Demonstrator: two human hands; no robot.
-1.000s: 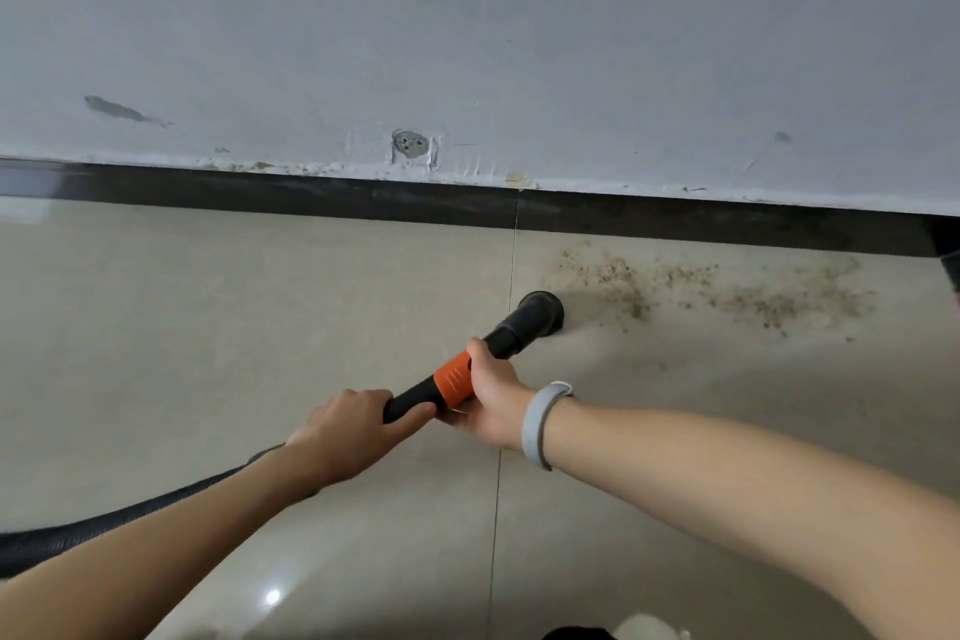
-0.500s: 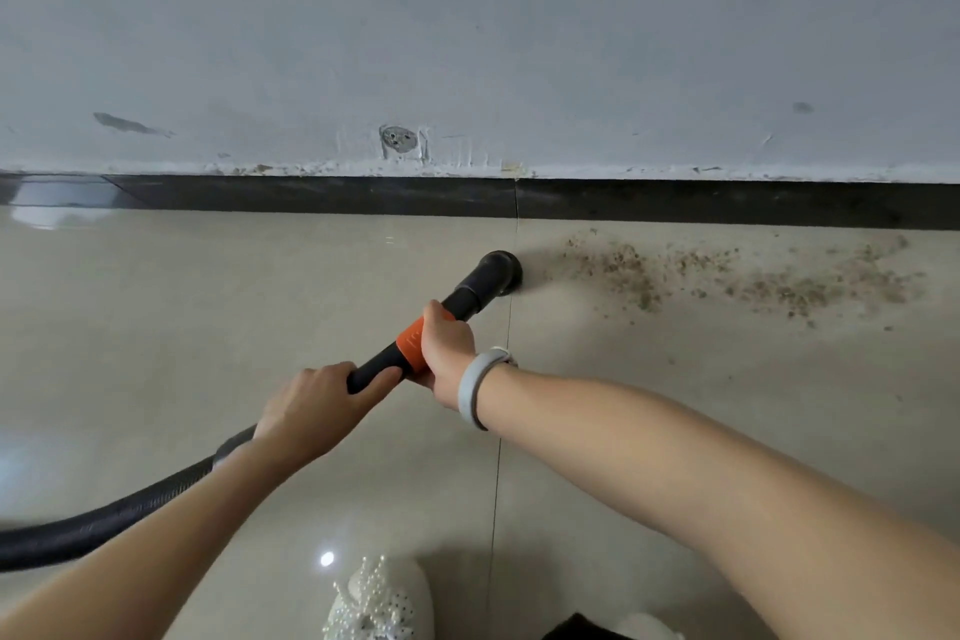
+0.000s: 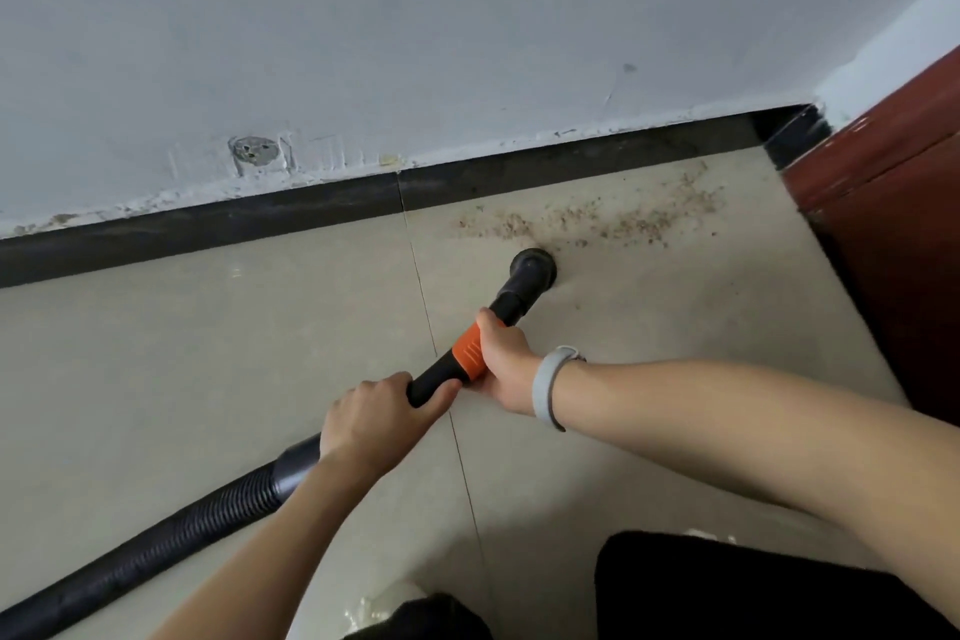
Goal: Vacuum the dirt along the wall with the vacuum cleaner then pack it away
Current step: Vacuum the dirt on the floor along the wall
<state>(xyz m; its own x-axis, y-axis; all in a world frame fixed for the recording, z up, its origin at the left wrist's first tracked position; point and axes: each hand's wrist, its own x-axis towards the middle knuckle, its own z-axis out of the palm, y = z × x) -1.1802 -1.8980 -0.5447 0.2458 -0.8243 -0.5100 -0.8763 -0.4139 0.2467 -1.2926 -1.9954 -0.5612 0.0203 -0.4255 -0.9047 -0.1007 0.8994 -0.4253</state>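
The vacuum cleaner shows only as its black tube (image 3: 511,299) and ribbed hose (image 3: 156,541); the body is out of view. The right hand (image 3: 501,359) has its fingers curled round the tube at the orange collar (image 3: 469,352), thumb pointing toward the nozzle. The left hand (image 3: 371,418) sits just behind it, at about 8 o'clock from the right, fingers wrapped over the black part of the tube, thumb lying along it. A grey wristband (image 3: 545,387) circles the right wrist.

From the hands the tube runs toward 1 o'clock, ending in a round nozzle (image 3: 533,267) set on the floor (image 3: 208,353). The hose trails from the left hand toward 8 o'clock, off the bottom left corner.

The dirt (image 3: 608,221), a brown crumbly scatter, lies on the tile just beyond the nozzle, from 12 to 2 o'clock, its near edge touching the nozzle rim. Beyond it the dark skirting (image 3: 260,218) runs beneath the pale wall (image 3: 467,42). A reddish-brown panel (image 3: 893,224) stands at 3 o'clock.
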